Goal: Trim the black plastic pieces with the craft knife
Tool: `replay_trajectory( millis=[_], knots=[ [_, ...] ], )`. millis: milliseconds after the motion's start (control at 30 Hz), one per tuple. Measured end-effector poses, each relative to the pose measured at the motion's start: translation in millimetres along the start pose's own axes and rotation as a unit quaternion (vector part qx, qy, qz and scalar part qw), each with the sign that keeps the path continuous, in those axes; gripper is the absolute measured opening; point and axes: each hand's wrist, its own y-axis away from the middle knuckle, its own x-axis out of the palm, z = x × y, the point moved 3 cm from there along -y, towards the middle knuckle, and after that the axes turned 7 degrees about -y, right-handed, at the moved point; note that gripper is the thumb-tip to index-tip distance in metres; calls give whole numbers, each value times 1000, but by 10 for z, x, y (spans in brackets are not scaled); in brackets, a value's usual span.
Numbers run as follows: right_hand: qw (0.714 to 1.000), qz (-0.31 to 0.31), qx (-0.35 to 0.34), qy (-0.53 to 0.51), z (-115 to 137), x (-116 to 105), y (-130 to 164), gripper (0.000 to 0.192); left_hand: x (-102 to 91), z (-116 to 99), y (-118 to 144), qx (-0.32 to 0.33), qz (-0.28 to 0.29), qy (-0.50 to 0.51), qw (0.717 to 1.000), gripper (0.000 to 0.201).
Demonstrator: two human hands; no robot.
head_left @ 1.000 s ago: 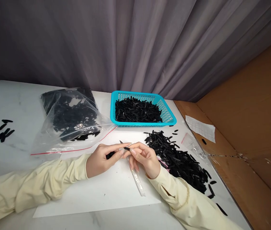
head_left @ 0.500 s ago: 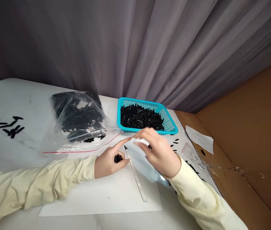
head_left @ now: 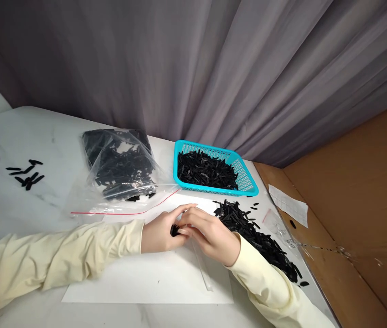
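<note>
My left hand (head_left: 161,231) is curled round a small bunch of slender black pieces (head_left: 174,230), whose ends show between thumb and forefinger. Against it, my right hand (head_left: 210,234) has its fingers closed together at that bunch; what its fingertips pinch is hidden. Both hands are above a white paper sheet (head_left: 138,282). Below my right hand a thin clear strip (head_left: 203,269) lies on the sheet, its upper end covered by the hands. A heap of similar black pieces (head_left: 258,237) spreads beside my right wrist and sleeve.
Behind the hands stands a turquoise basket (head_left: 214,190) of black pieces. A clear zip bag (head_left: 125,168) holding more lies left of it. Several loose pieces (head_left: 27,177) are at far left. A paper slip (head_left: 289,205) and cardboard (head_left: 350,191) are at right.
My right hand has come down and left to meet my left hand. The white item it held is out of sight. The heap of black pieces at right is now uncovered.
</note>
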Motion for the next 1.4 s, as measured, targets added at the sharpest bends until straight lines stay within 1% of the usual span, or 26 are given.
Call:
replay_trajectory(
  millis=[167,233,267,333,400,433,467,533,600,667,700,767,900,1000,1133,1200,1300,1400],
  knots=[
    [997,5,-24,73,4,98,-5,16,11,28,-15,13,-2,4,1000,66],
    [996,-6,-46,79,4,108,-13,18,11,31,-23,24,-2,11,1000,64],
    [996,-20,-49,67,7,95,-11,18,8,31,-26,23,-3,14,1000,61],
    [997,-69,-24,12,9,36,14,16,-1,28,-25,7,-5,15,1000,54],
    [987,-135,48,-69,-10,-35,81,15,-7,19,-13,-10,-2,14,1000,49],
    [974,-166,93,-121,-31,-57,131,15,-11,11,-2,-12,-6,11,1000,47],
    [954,-195,139,-178,-59,-65,188,15,-16,0,10,-6,-15,6,1000,45],
    [900,-239,215,-295,-127,-30,309,17,-22,-22,37,21,-41,-9,999,41],
    [844,-269,258,-385,-200,50,412,19,-25,-41,63,58,-74,-24,995,37],
    [807,-288,274,-437,-262,140,479,20,-24,-60,81,94,-95,-34,990,35],
    [794,-292,275,-456,-286,181,497,20,-26,-70,85,108,-102,-38,988,34],
    [779,-292,269,-485,-314,247,509,19,-33,-92,85,130,-105,-42,985,30],
    [763,-280,247,-528,-313,291,487,18,-42,-122,73,149,-90,-34,984,28],
    [747,-276,245,-553,-310,281,471,17,-32,-104,74,138,-84,-47,986,30],
    [718,-282,268,-577,-334,262,466,19,-12,-77,83,118,-75,-68,988,33],
    [715,-267,269,-587,-336,261,457,19,-21,-74,78,96,-83,-64,990,33],
    [724,-253,264,-585,-333,264,447,19,-37,-76,59,56,-85,-52,993,31],
    [735,-248,260,-575,-339,276,446,17,-33,-88,40,54,-63,-42,996,32]
  ],
)
